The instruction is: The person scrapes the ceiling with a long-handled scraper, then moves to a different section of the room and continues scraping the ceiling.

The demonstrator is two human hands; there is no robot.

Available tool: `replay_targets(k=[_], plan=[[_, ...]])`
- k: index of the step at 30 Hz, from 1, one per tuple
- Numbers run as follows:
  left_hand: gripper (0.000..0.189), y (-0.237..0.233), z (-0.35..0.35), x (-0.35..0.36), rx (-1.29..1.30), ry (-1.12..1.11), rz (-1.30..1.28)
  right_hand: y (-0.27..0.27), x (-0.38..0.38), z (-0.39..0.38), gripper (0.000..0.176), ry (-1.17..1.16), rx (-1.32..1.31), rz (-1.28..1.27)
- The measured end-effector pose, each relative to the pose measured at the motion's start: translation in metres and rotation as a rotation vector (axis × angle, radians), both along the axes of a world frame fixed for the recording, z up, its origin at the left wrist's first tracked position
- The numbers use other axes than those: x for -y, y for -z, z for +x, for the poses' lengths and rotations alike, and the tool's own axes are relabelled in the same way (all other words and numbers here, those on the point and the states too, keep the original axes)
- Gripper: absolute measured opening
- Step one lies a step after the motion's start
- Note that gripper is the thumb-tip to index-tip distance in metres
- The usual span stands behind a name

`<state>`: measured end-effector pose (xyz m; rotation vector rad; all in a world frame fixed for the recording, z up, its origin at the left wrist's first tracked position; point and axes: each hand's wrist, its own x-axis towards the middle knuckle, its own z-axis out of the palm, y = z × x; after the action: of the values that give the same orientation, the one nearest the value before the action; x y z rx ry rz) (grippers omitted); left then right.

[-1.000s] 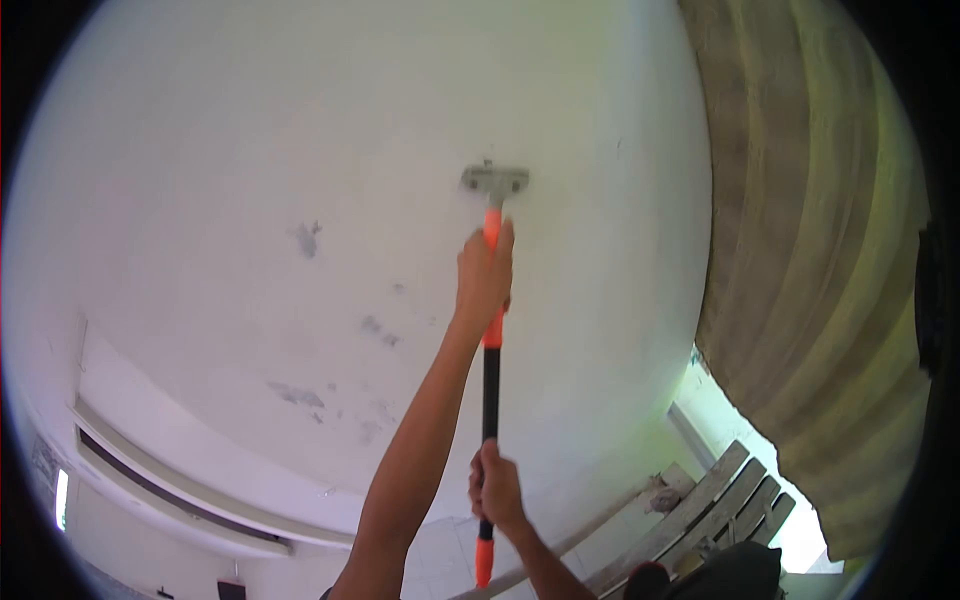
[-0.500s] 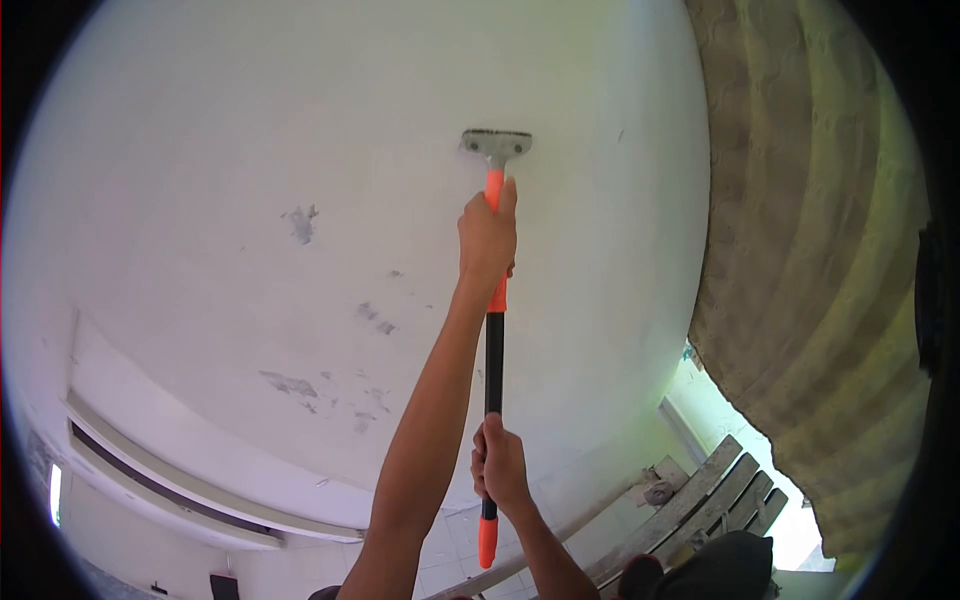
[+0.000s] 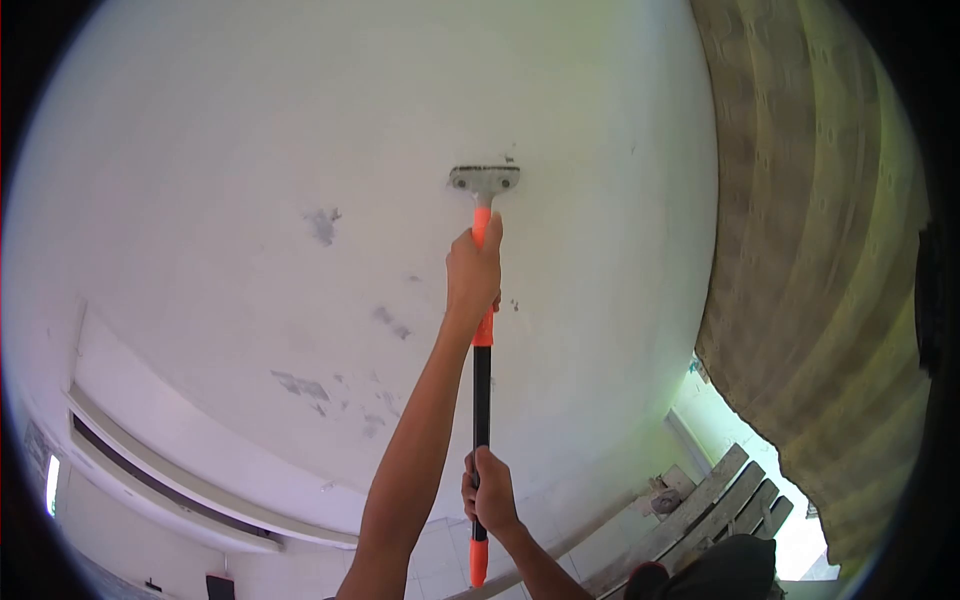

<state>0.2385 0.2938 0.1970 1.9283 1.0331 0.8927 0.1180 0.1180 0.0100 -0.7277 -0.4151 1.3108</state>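
Note:
A long-handled scraper (image 3: 482, 395) with a black shaft, orange grips and a wide grey metal head lies nearly upright in view, its head against the white wall (image 3: 600, 250). My left hand (image 3: 473, 272) is closed around the upper orange grip, thumb stretched up along it just below the head. Lower down, my right hand (image 3: 490, 492) wraps round the black shaft above the orange end. Small dark marks show just above the blade and to the right of my left hand. Grey bare patches (image 3: 322, 226) are scattered over the wall to the left.
A brown patterned curtain (image 3: 800, 220) hangs along the right side. Below it stand wooden slats (image 3: 700, 500) beside a bright opening. A dark rounded object (image 3: 725, 570) sits at the bottom right. At lower left runs a white ledge with a dark recess (image 3: 170, 480).
The scraper and both hands have shifted down and slightly left in view. Dark marks now show above the blade and right of my left hand. Both grips stay closed.

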Motion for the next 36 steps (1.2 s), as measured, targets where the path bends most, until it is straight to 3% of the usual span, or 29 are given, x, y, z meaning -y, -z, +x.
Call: replay_targets(k=[5, 8, 15, 25, 28, 32, 36], plan=[[0.051, -0.028, 0.021, -0.011, 0.072, 0.130, 0.115, -0.024, -0.015, 0.028, 0.050, 0.022, 0.039, 0.021], [0.053, -0.051, 0.048, -0.004, 0.078, 0.030, 0.071, -0.040, -0.015, 0.049, 0.059, 0.015, 0.038, 0.045], [0.053, 0.008, 0.011, -0.005, 0.021, 0.001, 0.029, -0.011, 0.011, 0.015, 0.049, -0.016, 0.011, -0.026], [0.052, 0.007, 0.001, -0.006, 0.054, -0.019, 0.098, 0.004, -0.011, 0.007, 0.058, 0.024, 0.037, -0.051], [0.052, -0.035, 0.037, -0.031, 0.189, 0.063, 0.193, -0.036, -0.023, 0.053, 0.057, 0.042, 0.093, -0.014], [0.045, -0.078, 0.060, -0.010, 0.182, 0.065, 0.090, -0.075, -0.014, 0.084, 0.060, 0.093, 0.169, 0.064], [0.038, -0.017, 0.042, -0.016, 0.162, 0.040, 0.016, -0.014, -0.013, 0.063, 0.059, 0.095, 0.166, -0.061]])
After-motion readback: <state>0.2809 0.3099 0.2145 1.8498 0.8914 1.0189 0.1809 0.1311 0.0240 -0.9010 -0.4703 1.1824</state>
